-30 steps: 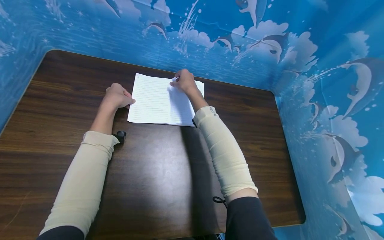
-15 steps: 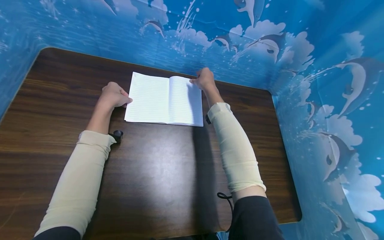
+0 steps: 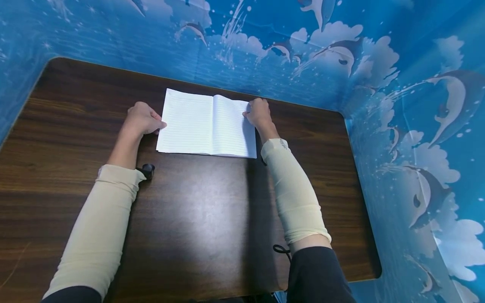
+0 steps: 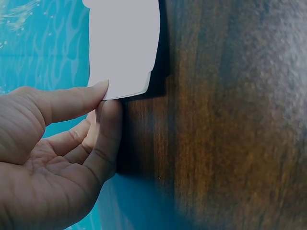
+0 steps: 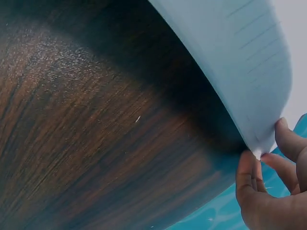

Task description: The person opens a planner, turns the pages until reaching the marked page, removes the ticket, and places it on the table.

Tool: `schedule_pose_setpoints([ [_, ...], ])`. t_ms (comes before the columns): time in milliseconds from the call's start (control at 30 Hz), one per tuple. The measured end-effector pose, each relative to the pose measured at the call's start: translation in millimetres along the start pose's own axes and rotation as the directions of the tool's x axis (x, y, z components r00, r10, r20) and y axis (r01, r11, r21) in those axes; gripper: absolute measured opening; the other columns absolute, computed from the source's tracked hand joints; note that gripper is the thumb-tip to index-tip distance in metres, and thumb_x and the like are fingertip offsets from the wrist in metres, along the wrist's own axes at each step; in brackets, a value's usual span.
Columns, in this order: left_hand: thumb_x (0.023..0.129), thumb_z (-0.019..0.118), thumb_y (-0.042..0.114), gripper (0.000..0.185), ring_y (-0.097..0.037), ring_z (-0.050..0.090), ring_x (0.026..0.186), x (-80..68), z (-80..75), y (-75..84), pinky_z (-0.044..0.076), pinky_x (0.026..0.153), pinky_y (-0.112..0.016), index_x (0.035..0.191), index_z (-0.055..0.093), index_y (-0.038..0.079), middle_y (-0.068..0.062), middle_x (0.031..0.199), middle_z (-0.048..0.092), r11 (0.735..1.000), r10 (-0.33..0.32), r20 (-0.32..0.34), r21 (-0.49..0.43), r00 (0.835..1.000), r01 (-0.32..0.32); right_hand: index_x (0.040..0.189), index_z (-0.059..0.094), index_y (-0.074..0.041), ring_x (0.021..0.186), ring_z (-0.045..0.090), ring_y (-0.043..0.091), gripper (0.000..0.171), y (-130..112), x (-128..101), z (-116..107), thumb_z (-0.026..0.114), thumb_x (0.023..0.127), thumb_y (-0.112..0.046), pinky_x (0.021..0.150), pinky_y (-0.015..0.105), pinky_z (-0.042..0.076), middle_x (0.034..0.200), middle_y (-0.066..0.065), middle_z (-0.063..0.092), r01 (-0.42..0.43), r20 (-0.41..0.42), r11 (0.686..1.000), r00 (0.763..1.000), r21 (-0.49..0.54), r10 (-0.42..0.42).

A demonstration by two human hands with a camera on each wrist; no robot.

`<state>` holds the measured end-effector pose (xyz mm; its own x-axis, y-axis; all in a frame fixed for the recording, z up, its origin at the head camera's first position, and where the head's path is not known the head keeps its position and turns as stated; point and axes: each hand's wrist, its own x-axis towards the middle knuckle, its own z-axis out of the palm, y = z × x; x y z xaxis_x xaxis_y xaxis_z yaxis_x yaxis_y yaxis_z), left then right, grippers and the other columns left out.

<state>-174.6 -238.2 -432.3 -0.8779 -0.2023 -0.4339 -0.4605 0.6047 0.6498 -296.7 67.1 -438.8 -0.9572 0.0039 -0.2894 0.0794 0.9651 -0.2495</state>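
Observation:
An open notebook [image 3: 189, 124] with lined white pages lies near the table's far edge, its right-hand page bulging by the fold. My left hand [image 3: 142, 118] pinches the notebook's left edge; in the left wrist view the thumb [image 4: 81, 101] lies on top of the paper [image 4: 122, 48] and the forefinger is beneath. At the upper part of the right edge, my right hand [image 3: 259, 112] holds the pages. Up close in the right wrist view, its thumb [image 5: 290, 139] touches the page [image 5: 259, 86] and other fingers meet the paper's corner.
A dark wood-grain table [image 3: 204, 219] carries the notebook. Behind it and along the right side hangs a blue curtain [image 3: 398, 105] printed with dolphins. A black cable loop [image 3: 281, 249] shows by the right forearm.
My right hand has moved from the middle of the right page out to its right edge, then slightly nearer me. The right page now bulges at the fold. The left hand keeps its grip.

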Motion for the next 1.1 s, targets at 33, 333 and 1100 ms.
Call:
schedule_pose_setpoints([
  [33, 0.093, 0.068, 0.014, 0.029, -0.040, 0.052, 0.100, -0.1, 0.1, 0.1, 0.044, 0.077, -0.047, 0.110, 0.068, -0.009, -0.027, 0.109, 0.055, 1.000, -0.003, 0.002, 0.000, 1.000, 0.003, 0.143, 0.056, -0.013, 0.128, 0.045, 0.020, 0.049, 0.7, 0.3, 1.0, 0.065, 0.098, -0.029, 0.108, 0.034, 0.042, 0.141, 0.009, 0.052, 0.008, -0.002, 1.000, 1.000, -0.012, -0.008],
  [333, 0.093, 0.068, 0.014, 0.029, -0.039, 0.051, 0.100, -0.3, 0.9, 3.0, 0.045, 0.076, -0.046, 0.110, 0.068, -0.009, -0.028, 0.114, 0.051, 1.000, -0.006, -0.006, -0.008, 1.000, 0.006, 0.137, 0.062, -0.018, 0.126, 0.046, 0.017, 0.042, 4.6, -1.5, 2.2, 0.066, 0.097, -0.028, 0.107, 0.032, 0.043, 0.135, 0.005, 0.056, 0.003, -0.042, 0.999, 0.999, 0.033, -0.001],
  [1100, 0.094, 0.068, 0.016, 0.029, -0.041, 0.047, 0.108, 0.9, 2.4, 0.2, 0.044, 0.078, -0.047, 0.111, 0.067, -0.008, -0.031, 0.128, 0.044, 1.000, -0.021, -0.007, -0.001, 1.000, 0.021, 0.137, 0.061, -0.018, 0.120, 0.057, 0.015, 0.044, 3.6, -5.1, 3.0, 0.070, 0.094, -0.022, 0.101, 0.032, 0.047, 0.139, 0.004, 0.058, -0.077, -0.038, 0.964, 0.995, 0.256, 0.089],
])
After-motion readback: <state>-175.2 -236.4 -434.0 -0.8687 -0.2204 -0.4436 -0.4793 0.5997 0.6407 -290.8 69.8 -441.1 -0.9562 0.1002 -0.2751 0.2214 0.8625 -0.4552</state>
